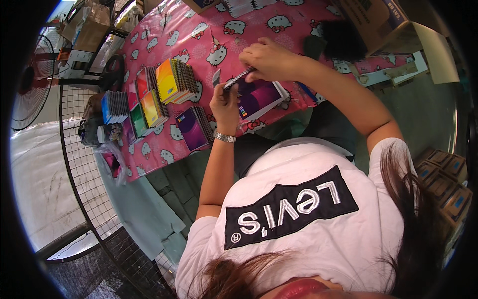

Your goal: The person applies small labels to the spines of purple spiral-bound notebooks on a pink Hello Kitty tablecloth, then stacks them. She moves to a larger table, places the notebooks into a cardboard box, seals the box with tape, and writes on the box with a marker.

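A purple spiral notebook [256, 98] lies before me on the table, its coil edge turned away from me. My left hand [225, 103], with a metal watch on its wrist, is closed at the left end of the coil. Beside its fingers a small grey, blade-like piece [216, 76] sticks up; its kind is unclear. At the coil's right end, the fingers of my right hand [266, 59] are bent and pinch the wire. Left of my left wrist lies another purple notebook [193, 127].
Stacks of yellow [169, 82], red [143, 82], green [138, 119] and blue notebooks [114, 107] stand on the pink patterned tablecloth [214, 32]. A cardboard box [373, 25] is at the far right. A fan [34, 82] and wire mesh [79, 149] are at the left.
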The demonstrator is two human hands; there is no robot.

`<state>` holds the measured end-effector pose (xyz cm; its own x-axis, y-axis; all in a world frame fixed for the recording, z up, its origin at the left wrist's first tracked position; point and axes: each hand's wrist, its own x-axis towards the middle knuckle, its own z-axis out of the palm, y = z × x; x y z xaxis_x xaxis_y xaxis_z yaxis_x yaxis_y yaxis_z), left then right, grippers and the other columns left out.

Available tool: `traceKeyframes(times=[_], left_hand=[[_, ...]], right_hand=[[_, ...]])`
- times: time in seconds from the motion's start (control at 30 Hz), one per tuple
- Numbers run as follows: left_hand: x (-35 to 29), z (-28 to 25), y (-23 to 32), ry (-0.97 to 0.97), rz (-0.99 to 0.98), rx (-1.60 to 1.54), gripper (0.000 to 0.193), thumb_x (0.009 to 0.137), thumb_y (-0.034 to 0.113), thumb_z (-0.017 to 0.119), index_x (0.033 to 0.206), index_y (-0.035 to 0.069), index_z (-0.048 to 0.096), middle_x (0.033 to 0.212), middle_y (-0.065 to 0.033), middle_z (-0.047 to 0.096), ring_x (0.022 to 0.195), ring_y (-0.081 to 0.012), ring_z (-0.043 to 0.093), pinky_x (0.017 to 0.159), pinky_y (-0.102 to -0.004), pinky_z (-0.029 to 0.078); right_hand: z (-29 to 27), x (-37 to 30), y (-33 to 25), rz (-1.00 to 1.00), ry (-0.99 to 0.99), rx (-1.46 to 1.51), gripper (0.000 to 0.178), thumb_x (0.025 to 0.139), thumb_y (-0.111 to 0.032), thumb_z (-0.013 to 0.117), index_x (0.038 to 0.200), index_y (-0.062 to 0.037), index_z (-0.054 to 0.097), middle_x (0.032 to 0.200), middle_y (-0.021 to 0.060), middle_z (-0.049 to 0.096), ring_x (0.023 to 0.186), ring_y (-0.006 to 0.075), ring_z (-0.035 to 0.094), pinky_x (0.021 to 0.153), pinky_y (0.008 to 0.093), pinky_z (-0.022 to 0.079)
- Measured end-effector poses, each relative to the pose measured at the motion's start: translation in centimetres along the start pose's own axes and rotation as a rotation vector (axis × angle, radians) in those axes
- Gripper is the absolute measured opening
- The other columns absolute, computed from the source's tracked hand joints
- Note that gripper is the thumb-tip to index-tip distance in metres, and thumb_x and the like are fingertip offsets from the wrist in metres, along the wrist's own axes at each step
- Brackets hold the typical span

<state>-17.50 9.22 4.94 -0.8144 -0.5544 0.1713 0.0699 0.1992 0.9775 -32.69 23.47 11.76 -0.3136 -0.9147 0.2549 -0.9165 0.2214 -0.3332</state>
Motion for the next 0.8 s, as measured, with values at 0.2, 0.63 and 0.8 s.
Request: traceKeyframes(times=[0.2,0.63,0.8], left_hand=[[1.4,-2.0,3.0,0.067,0.081,0.0,0.01,0.091,0.007,0.066,0.092,0.002,0.058,0.07,0.0034,0.058,0.057,-0.0013,0.049,0.049,-0.0183,0.039],[0.4,-1.3,2.1,0.014,-0.008,-0.031,0.01,0.089,0.006,0.068,0.092,0.002,0.059,0.075,0.002,0.059,0.059,-0.0021,0.051,0.049,-0.0184,0.042],[0.0,-2.0,1.9,0.006,-0.021,-0.011,0.009,0.09,0.006,0.067,0.092,0.002,0.059,0.075,0.002,0.06,0.061,-0.0021,0.053,0.051,-0.0184,0.043]], right_hand=[[-1.5,4.5,-0.8,-0.124,-0.102,0.067,0.028,0.083,-0.029,0.068,0.103,-0.0115,0.06,0.098,0.0033,0.063,0.098,0.0238,0.059,0.096,0.0452,0.038],[-0.5,3.3,-1.7,-0.1,-0.053,0.146,0.02,0.076,-0.015,0.073,0.09,-0.0109,0.058,0.091,0.0016,0.059,0.098,0.0222,0.058,0.088,0.0424,0.04],[0.7,2.8,-1.9,-0.117,0.019,0.174,0.018,0.076,-0.015,0.072,0.088,-0.0119,0.06,0.091,0.0012,0.059,0.097,0.0214,0.057,0.087,0.0411,0.04]])
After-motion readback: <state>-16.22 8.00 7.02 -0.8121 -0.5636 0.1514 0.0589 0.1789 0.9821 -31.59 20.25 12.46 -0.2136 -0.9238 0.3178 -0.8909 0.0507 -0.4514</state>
